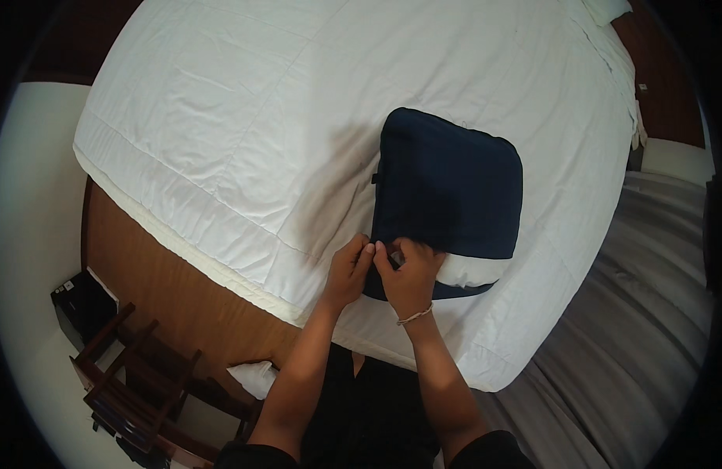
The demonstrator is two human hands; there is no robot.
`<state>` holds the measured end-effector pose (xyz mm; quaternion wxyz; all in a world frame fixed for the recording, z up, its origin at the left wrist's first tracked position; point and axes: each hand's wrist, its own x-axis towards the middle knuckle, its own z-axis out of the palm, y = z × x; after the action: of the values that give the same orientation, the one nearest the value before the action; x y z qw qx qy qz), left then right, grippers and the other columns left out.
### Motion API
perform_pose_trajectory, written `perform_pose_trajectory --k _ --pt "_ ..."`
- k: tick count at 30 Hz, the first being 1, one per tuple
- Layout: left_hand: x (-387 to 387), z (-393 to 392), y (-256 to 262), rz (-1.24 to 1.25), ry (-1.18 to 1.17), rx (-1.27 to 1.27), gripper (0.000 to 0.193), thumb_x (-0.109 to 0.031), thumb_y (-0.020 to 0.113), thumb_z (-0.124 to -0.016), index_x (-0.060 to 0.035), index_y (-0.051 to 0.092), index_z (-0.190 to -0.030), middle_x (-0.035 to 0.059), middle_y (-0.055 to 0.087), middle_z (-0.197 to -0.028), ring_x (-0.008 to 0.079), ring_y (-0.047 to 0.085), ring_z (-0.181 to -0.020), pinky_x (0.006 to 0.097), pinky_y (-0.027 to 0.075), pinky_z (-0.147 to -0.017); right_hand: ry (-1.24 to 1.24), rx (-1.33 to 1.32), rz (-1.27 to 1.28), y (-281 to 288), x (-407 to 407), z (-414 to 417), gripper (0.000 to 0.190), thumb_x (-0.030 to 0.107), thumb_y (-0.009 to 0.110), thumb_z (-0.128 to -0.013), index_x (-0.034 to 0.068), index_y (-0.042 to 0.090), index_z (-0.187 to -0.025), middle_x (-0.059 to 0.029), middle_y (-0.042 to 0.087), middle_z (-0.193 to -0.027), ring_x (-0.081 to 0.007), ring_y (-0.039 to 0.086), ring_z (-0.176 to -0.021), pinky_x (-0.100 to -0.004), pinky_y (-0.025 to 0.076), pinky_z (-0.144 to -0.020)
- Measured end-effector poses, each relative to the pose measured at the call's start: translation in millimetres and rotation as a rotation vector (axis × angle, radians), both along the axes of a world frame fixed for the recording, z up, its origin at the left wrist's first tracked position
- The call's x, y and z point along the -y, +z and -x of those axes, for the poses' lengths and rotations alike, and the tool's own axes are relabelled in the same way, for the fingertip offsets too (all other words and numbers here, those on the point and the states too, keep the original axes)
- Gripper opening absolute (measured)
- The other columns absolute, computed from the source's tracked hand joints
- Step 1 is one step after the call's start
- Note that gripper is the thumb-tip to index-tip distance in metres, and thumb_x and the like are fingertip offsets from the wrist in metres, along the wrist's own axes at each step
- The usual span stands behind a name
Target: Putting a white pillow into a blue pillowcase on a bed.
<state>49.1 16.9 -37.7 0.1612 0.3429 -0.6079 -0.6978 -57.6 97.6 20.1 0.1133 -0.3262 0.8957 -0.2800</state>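
Observation:
A navy blue fabric cushion cover (pixel 454 187) lies on a white quilted bedspread (pixel 237 117). Its near side gapes, and a white inner cushion (pixel 469 269) shows between the two navy layers. At the left end of that opening, my left hand (pixel 347 271) pinches the cover's edge between thumb and fingers. Right beside it, my right hand (pixel 412 272) grips the same edge, its thumb close to my left thumb. Whatever lies under the fingertips is hidden. A small dark tab (pixel 375 178) sticks out from the cover's left edge.
The bed's near edge runs just before my body. Grey curtains (pixel 619 293) hang to the right. At lower left stand a dark wooden chair (pixel 138 375), a black box-shaped object (pixel 85 305) and a white cloth or bag (pixel 254 378) near the wooden floor (pixel 191 269).

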Motion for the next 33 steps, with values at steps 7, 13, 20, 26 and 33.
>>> perform_pose_trajectory --k 7,13,20,26,33 --pt "6 -1 -8 -0.009 0.047 0.02 0.028 -0.019 0.053 -0.116 -0.0026 0.051 -0.093 0.0034 0.045 -0.077 0.0108 0.042 -0.074 0.0309 0.039 -0.066 0.149 -0.153 0.065 -5 -4 1 0.021 0.03 0.08 -0.093 0.009 0.078 -0.096 -0.005 0.075 -0.091 -0.0266 0.066 -0.094 -0.0448 0.038 -0.098" --pt "-7 2 -1 -0.023 0.088 -0.019 0.029 -0.02 0.054 -0.115 -0.0028 0.051 -0.092 0.0029 0.046 -0.077 0.0111 0.042 -0.074 0.0311 0.039 -0.066 0.096 0.251 0.04 -4 -14 8 0.027 0.035 0.08 -0.097 0.008 0.078 -0.098 -0.0066 0.074 -0.099 -0.028 0.065 -0.101 -0.048 0.036 -0.1" --pt "-41 -10 64 0.085 -0.006 0.045 0.027 -0.017 0.057 -0.112 -0.0016 0.052 -0.09 0.0079 0.047 -0.075 0.0164 0.045 -0.069 0.0343 0.04 -0.064 -0.028 0.405 0.227 49 -51 13 0.025 0.029 0.09 -0.09 0.007 0.078 -0.096 -0.0059 0.075 -0.092 -0.0267 0.067 -0.089 -0.0442 0.038 -0.094" --pt "-83 -42 135 0.255 -0.228 0.005 0.031 -0.016 0.063 -0.108 -0.0011 0.055 -0.082 0.0125 0.05 -0.071 0.0291 0.052 -0.059 0.041 0.04 -0.058 0.231 0.556 0.178 117 -121 21 0.023 0.027 0.09 -0.089 0.008 0.079 -0.091 -0.0053 0.075 -0.097 -0.0257 0.066 -0.099 -0.0424 0.04 -0.094" --pt "-168 -80 219 0.426 -0.308 0.103 0.029 -0.014 0.065 -0.107 -0.0024 0.054 -0.082 0.0128 0.045 -0.068 0.0265 0.048 -0.057 0.0404 0.038 -0.055 0.339 0.735 0.206 167 -218 -10 0.032 0.039 0.072 -0.104 0.008 0.072 -0.096 -0.0069 0.066 -0.096 -0.0272 0.058 -0.104 -0.0445 0.034 -0.099"
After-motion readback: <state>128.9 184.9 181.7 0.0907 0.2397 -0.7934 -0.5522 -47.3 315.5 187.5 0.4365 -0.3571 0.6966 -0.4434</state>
